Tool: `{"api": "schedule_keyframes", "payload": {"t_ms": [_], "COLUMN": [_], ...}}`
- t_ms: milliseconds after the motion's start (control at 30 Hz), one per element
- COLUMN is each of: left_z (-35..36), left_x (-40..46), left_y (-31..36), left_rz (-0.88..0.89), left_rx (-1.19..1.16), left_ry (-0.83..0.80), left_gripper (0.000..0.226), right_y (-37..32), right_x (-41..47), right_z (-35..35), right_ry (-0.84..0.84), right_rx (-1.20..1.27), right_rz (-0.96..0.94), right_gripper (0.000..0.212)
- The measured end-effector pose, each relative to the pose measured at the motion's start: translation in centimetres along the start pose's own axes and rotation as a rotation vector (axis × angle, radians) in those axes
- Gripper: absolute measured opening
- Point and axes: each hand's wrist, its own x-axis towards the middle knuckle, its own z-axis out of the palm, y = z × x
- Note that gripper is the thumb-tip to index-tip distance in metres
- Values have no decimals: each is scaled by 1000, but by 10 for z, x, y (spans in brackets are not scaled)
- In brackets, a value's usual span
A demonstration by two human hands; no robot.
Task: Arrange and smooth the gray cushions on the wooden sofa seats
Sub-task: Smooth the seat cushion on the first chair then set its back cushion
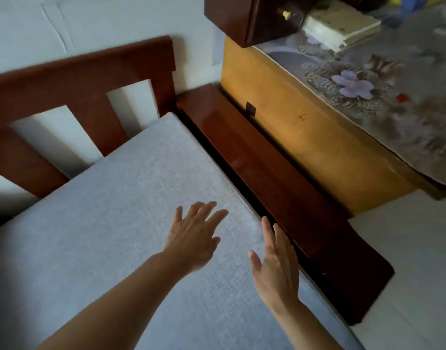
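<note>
Your left hand point(191, 238) lies flat on the gray cushion point(131, 198), grip spread, holding nothing. Your right hand point(276, 261) stands edge-on, fingers straight, at the cushion's side beside the wooden armrest point(272, 157). The cushion fills the sofa seat.

Narrow gap point(244, 188) between cushion point(121, 198) and armrest point(267, 173)

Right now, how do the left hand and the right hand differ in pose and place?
The left hand lies palm down with fingers spread over the middle of the cushion; the right hand stands more on edge, fingers together. The left hand is away from the armrest; the right hand is at the cushion's edge beside it. Both are open and hold nothing.
</note>
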Motion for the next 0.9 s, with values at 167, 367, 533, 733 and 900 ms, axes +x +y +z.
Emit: {"api": "schedule_keyframes", "payload": {"t_ms": [167, 367, 533, 733, 900], "left_z": [13, 28, 49, 65, 69], "left_x": [64, 135, 149, 156, 158], "left_y": [-13, -11, -22, -34, -34], "left_rz": [142, 279, 362, 408, 425], "left_rx": [83, 142, 59, 1, 0], "left_ry": [115, 108, 391, 564, 610], "left_gripper": [55, 51, 61, 50, 49], "right_y": [4, 8, 4, -3, -2], "right_x": [21, 52, 55, 56, 53], "right_z": [29, 65, 77, 82, 81], "right_ry": [156, 356, 469, 510, 560], "right_rx": [-23, -205, -239, -254, -260], "right_rz": [119, 147, 159, 178, 162], "right_gripper": [65, 49, 57, 54, 54]}}
